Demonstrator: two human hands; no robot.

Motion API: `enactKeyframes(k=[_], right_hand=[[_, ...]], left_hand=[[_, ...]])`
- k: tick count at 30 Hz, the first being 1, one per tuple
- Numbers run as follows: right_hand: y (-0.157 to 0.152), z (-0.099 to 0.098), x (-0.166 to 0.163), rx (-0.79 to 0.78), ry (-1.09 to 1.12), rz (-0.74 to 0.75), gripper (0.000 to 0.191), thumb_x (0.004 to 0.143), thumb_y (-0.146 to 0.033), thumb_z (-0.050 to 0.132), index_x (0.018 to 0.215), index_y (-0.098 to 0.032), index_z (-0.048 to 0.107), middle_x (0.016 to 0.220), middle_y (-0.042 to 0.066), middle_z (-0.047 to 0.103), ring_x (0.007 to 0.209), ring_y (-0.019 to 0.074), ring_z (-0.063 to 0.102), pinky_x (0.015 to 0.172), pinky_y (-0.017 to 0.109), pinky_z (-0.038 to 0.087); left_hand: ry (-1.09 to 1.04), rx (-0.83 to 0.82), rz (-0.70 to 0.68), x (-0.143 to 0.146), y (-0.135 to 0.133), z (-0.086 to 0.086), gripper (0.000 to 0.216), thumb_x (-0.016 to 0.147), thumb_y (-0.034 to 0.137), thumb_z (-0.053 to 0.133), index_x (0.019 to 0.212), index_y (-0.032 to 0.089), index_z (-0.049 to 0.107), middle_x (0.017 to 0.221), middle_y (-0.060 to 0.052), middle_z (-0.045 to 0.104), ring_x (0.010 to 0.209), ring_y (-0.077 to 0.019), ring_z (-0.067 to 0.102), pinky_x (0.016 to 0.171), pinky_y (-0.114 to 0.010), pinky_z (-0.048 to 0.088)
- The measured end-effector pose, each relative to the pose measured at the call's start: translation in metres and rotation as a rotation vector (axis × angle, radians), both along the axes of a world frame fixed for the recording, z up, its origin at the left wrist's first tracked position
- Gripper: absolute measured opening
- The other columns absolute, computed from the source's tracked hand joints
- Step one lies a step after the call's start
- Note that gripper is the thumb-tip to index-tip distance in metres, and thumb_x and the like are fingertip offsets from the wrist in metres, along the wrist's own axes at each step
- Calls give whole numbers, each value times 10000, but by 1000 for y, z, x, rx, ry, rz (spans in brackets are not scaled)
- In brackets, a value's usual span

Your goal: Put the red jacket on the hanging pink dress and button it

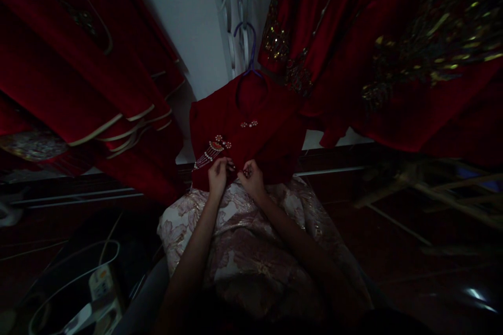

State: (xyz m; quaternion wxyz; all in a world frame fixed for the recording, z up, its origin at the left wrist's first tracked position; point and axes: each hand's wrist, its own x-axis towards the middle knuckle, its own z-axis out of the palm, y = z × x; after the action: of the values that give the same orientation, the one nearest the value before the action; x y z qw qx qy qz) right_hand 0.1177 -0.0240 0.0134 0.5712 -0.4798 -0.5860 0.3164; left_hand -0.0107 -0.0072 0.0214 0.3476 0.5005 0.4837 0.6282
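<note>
Because the hanger (252,44) hooks up beyond both hands, the top (275,138) hangs front-out just past them, presumably so that it stays spread. Left hand (219,172) and right hand (251,172) sit side by side, apart, at its lower front. Fingers curl inward, tips bunched narrow; too dark for me to tell whether they close on anything. Tassel (210,152): just beyond and outward of the left hand, slanting down the front. Clasp (249,124): farther up, ahead of the right hand. Patterned cloth (236,209) lies beneath the forearms (196,251), probably backing the top's lower edge.
</note>
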Motion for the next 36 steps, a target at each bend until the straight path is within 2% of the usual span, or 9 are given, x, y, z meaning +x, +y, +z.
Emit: enactKeyframes(k=[2, 6, 9, 13, 21, 26, 28, 31, 36], right_hand=[[0, 0, 0, -3, 13, 12, 139, 674, -187, 530, 769, -220, 434, 680, -62, 445, 575, 94, 431, 576, 213, 361], [0, 1, 1, -6, 24, 18, 126, 687, -184, 519, 768, -219, 431, 684, -60, 445, 588, 98, 439, 588, 216, 358], [-1, 3, 2, -6, 29, 19, 127, 687, -181, 520, 763, -221, 427, 673, -61, 443, 582, 100, 440, 582, 218, 355], [-1, 5, 3, -19, 23, 18, 121, 682, -185, 522, 745, -224, 426, 646, -65, 431, 566, 102, 436, 570, 218, 353], [1, 3, 6, 2, 31, 13, 113, 686, -194, 517, 749, -225, 427, 661, -60, 444, 581, 102, 443, 585, 218, 363], [2, 1, 11, -14, 53, 1, 120, 688, -197, 527, 752, -226, 429, 649, -64, 439, 566, 101, 445, 561, 214, 357], [3, 1, 12, -12, 56, -2, 121, 689, -199, 531, 755, -225, 432, 639, -67, 433, 559, 100, 442, 554, 212, 351], [4, 0, 13, -16, 54, -1, 127, 690, -198, 538, 756, -223, 432, 632, -67, 435, 560, 101, 442, 552, 211, 345], [3, 2, 13, -25, 66, 16, 120, 692, -187, 534, 749, -221, 434, 627, -67, 433, 559, 98, 435, 553, 208, 339]], left_hand=[[-78, 11, 62, -2, 17, 12, 395, 849, 514, 535, 935, 156, 679, 805, -51, 697, 559, -100, 609, 512, -211, 473], [-100, 53, 163, 0, 41, 28, 347, 819, 465, 599, 938, 156, 703, 946, -75, 713, 811, -143, 660, 717, -248, 526], [-219, 51, 115, 8, 45, 29, 320, 798, 431, 635, 958, 162, 705, 1080, -90, 698, 965, -157, 647, 834, -268, 511], [-339, 22, 61, 12, 45, 26, 355, 794, 443, 633, 993, 154, 684, 1132, -113, 681, 956, -152, 655, 848, -281, 507], [42, 138, 214, 9, 50, 26, 192, 806, 363, 614, 807, 170, 617, 854, -51, 689, 836, -151, 643, 825, -279, 483], [51, 93, 152, 19, 46, 29, 223, 866, 396, 539, 851, 183, 605, 867, -36, 658, 834, -147, 619, 831, -275, 461], [148, 121, 84, 26, 40, 43, 254, 890, 412, 505, 860, 187, 617, 844, -31, 645, 818, -154, 601, 825, -284, 457], [434, 318, -53, 35, 35, 81, 204, 874, 389, 553, 882, 201, 633, 891, -41, 624, 874, -173, 573, 876, -316, 437], [733, 523, -68, 43, 58, 136, 285, 756, 381, 699, 954, 185, 638, 1156, -111, 542, 1160, -298, 446, 1038, -467, 311]])
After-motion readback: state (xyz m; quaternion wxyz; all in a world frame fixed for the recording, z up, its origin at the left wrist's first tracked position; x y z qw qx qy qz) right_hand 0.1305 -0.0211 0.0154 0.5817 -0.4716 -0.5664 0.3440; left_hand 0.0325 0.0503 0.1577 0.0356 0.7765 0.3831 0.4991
